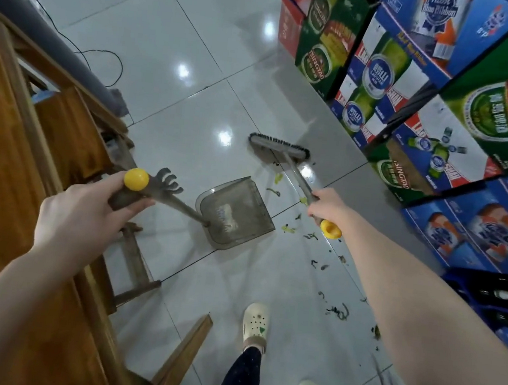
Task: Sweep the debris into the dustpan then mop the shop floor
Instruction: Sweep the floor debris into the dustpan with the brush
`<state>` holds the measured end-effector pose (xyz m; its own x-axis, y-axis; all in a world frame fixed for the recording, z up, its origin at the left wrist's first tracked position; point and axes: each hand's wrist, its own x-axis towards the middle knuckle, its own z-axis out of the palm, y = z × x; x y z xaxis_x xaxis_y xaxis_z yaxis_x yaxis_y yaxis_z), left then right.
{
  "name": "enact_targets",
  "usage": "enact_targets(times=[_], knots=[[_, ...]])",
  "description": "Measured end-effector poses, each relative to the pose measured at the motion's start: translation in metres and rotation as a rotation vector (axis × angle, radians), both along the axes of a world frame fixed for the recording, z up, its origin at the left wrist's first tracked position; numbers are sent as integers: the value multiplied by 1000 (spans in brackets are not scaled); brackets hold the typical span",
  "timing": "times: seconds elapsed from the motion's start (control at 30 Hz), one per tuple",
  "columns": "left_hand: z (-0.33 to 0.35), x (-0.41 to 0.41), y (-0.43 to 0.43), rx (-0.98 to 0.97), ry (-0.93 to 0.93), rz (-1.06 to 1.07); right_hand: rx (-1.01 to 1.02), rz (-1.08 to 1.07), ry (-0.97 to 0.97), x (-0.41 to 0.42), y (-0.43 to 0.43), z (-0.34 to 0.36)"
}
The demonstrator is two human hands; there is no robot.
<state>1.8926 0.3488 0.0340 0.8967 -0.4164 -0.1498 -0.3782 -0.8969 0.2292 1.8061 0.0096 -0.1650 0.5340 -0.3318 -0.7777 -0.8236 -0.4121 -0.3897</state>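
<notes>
The glossy pale tile floor point(174, 43) is carrying a translucent grey dustpan point(234, 214), which is sitting with its wide mouth facing right. Beyond the dustpan and slightly right of it, a broom point(277, 149) is resting its dark bristles on the tile. Green and dark scraps of debris point(337, 311) are lying scattered right of the dustpan, trailing from near its mouth toward the near side. Further right of the dustpan, stacked beer cartons point(380, 80) are standing. Left of the dustpan, wooden furniture legs point(136, 258) are standing, and well beyond it on that side a black cable point(122, 67) is looping across the tiles. Nearer than the dustpan, two cream clogs point(255, 322) are standing.
</notes>
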Motion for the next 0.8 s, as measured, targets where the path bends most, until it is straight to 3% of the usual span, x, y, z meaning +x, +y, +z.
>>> enact_targets(times=[0.43,0.8], knots=[[3,-49,10,2,-4,-29,-65,-1,142,-120,-3,8],[13,-121,23,2,-30,-68,-103,-4,231,-271,18,24]])
